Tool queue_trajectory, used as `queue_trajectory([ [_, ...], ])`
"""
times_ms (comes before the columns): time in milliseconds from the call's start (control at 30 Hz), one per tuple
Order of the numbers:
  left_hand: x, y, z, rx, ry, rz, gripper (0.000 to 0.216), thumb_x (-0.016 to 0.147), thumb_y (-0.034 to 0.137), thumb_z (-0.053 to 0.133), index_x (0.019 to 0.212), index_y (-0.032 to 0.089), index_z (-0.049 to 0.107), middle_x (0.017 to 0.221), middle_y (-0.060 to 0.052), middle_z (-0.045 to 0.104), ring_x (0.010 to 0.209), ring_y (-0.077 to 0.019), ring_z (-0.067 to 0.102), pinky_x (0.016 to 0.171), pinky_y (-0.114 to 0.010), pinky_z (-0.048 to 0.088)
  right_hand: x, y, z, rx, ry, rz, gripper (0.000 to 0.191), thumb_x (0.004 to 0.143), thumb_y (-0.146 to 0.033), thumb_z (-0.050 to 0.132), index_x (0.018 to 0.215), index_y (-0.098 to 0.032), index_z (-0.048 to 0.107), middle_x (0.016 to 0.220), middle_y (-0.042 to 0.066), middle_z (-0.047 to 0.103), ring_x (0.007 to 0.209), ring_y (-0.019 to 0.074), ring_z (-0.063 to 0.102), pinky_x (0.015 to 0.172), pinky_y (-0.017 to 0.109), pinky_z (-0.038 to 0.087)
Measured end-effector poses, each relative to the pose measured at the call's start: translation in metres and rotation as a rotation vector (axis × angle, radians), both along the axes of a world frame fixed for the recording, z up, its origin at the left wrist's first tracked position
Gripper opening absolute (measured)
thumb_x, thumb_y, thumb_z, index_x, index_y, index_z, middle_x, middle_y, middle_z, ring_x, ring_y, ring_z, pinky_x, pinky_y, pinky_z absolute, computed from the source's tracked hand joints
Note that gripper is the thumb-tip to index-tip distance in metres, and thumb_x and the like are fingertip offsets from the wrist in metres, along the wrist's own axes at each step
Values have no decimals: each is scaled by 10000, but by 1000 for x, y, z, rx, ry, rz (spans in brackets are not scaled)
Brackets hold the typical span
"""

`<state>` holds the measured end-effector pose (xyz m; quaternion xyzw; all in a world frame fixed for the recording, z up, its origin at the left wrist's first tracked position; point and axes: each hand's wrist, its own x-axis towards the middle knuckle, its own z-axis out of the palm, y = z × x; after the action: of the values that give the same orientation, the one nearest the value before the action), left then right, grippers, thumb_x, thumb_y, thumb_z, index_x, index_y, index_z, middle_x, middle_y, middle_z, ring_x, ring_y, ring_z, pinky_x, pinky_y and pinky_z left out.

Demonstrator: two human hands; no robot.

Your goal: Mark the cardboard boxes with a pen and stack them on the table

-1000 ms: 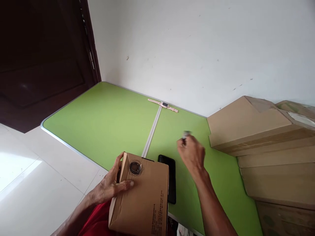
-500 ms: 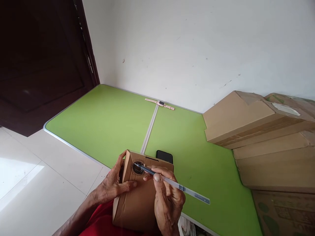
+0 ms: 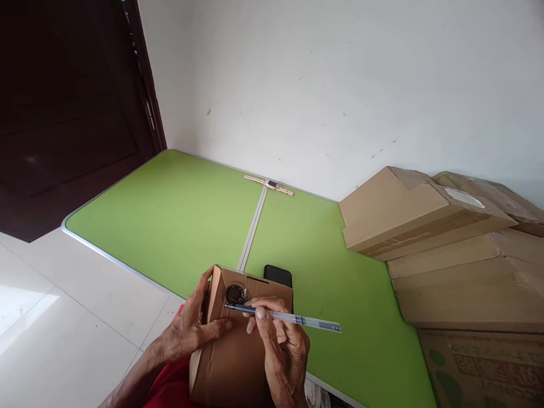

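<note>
Crosswise, pen (image 3: 283,317) in right hand's (image 3: 280,351) closed grip, tip leftward at the box (image 3: 238,351) hole, left hand (image 3: 187,334) clasping box.

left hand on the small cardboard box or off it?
Touching. The head view shows the left hand gripping the small cardboard box, thumb flat across its top, fingers wrapped over the edge.

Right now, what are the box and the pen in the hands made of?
The box looks like plain brown cardboard: matt, with folded edges and a hole ringed by pen scribble. The pen, held in the right hand, seems clear plastic, see-through along its barrel. The left hand steadies the box.
</note>
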<state>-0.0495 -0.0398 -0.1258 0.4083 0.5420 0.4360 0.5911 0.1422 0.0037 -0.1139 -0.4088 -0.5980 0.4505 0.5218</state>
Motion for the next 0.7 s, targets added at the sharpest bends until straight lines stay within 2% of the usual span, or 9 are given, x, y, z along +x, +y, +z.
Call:
queue_trajectory([
  [100,0,0,3,-16,-22,3,1142,886,509,825,1739,272,105,1710,-151,446,1545,-392,453,1235,-499,445,4,1,0,-55,34,-22,217,1072,-376,635,938,-234,728,766,-8,707,539,100,636,537,208,550],
  [200,1,-1,7,-5,-52,-3,1143,885,508,828,1741,292,102,1712,-139,453,1531,-389,473,1227,-495,456,10,6,3,-92,88,-111,272,1045,-431,673,895,-209,720,735,0,698,490,99,613,465,202,524],
  [400,2,-2,9,7,-99,-3,1117,910,480,815,1748,312,95,1686,-138,482,1480,-377,542,1193,-492,497,8,28,12,-87,123,-222,285,1011,-465,718,910,-200,701,642,-27,657,487,104,601,514,225,552],
  [500,3,-1,9,30,-84,-6,1109,908,474,816,1750,319,111,1702,-121,473,1513,-375,505,1235,-505,454,-3,35,18,-78,118,-172,295,1012,-480,713,926,-199,694,658,-20,666,512,117,628,518,234,557],
  [600,1,-2,5,5,-84,3,1105,925,496,804,1753,340,89,1740,-114,424,1538,-371,480,1231,-499,463,-7,48,26,-104,116,-4,317,1022,-508,684,930,-205,663,683,-7,675,542,144,658,480,244,538],
  [633,-1,-2,3,-4,-94,10,1111,928,507,802,1753,342,77,1748,-115,411,1546,-369,474,1231,-492,466,-4,58,28,-95,104,20,332,1042,-529,637,945,-211,642,696,0,678,561,159,669,474,254,539],
  [700,-4,-3,-2,-21,-122,31,1131,921,535,807,1753,340,67,1759,-115,391,1565,-367,453,1239,-478,464,6,88,32,-26,-100,-23,387,1114,-560,435,1029,-219,598,794,35,704,636,181,700,487,275,558],
])
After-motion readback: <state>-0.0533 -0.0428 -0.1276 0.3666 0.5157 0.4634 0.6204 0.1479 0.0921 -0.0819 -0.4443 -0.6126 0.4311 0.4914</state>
